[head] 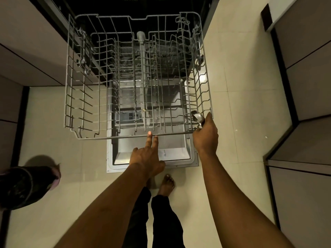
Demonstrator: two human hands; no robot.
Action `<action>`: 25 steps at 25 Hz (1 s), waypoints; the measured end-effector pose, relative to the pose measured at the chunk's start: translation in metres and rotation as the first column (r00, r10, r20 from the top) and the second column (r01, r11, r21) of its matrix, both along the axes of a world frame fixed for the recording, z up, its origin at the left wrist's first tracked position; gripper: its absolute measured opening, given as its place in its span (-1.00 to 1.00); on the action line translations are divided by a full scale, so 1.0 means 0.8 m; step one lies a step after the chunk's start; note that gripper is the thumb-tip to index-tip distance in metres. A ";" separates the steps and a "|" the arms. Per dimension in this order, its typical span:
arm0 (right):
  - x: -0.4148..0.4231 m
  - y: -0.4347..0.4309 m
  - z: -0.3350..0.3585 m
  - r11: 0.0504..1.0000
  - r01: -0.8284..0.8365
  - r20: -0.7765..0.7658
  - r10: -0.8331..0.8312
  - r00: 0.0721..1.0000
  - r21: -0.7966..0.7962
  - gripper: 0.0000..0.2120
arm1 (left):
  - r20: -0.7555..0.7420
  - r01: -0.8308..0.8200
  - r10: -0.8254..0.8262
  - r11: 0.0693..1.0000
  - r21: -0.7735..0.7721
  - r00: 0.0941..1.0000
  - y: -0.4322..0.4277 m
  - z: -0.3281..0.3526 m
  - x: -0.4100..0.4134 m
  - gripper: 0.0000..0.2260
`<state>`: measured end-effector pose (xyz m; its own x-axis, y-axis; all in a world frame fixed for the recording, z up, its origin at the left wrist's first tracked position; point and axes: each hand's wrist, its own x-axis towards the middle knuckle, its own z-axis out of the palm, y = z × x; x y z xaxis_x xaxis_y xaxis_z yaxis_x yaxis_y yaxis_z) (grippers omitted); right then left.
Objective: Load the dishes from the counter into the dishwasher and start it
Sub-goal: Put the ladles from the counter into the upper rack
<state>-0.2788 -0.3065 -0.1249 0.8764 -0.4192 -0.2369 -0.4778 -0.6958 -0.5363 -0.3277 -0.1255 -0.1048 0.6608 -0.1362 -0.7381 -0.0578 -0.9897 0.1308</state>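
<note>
Steel spoon [196,116] at the rack's [107,137] front-right corner.
Right hand [206,136] grips its handle, bowl pointing away and leftward; left hand's [145,158] straight fingers touch the front rail.

**A:** What's the rack looking like from your end?

**B:** I'm seeing the rack [114,137] as thin wire in a grey coating, looking smooth and fairly matt. The tube [143,68] running down its middle is reading as dull grey plastic.

**A:** And the door under it?

**B:** The door liner [175,153] is showing as bare sheet metal, brushed and catching the light. The utensil [197,116] is gleaming like polished steel.

**A:** And around it?

**B:** The floor [241,122] is shining as glossy cream tile. The cabinet fronts [308,83] are looking flat and matt, and the trousers [166,221] are reading as dark cloth.
</note>
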 end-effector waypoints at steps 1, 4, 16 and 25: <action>-0.004 0.002 0.004 1.000 0.011 -0.010 -0.011 1.000 -0.016 -0.38 | 0.001 -0.008 0.008 1.000 -0.006 1.000 0.001 0.000 0.001 -0.13; -0.021 0.014 0.017 0.998 0.038 -0.010 -0.039 0.999 -0.059 -0.31 | -0.002 -0.030 0.030 0.999 -0.021 1.000 0.007 -0.001 0.002 -0.17; -0.066 0.073 0.092 0.963 -0.247 -0.184 0.224 0.957 -0.113 -0.48 | 0.108 -0.083 0.082 0.997 0.004 0.991 0.021 0.088 -0.013 -0.27; -0.066 0.184 0.160 0.804 -0.576 -0.203 0.545 0.814 -0.150 -0.47 | 0.198 -0.270 0.267 0.963 -0.014 0.943 0.119 0.149 -0.042 -0.30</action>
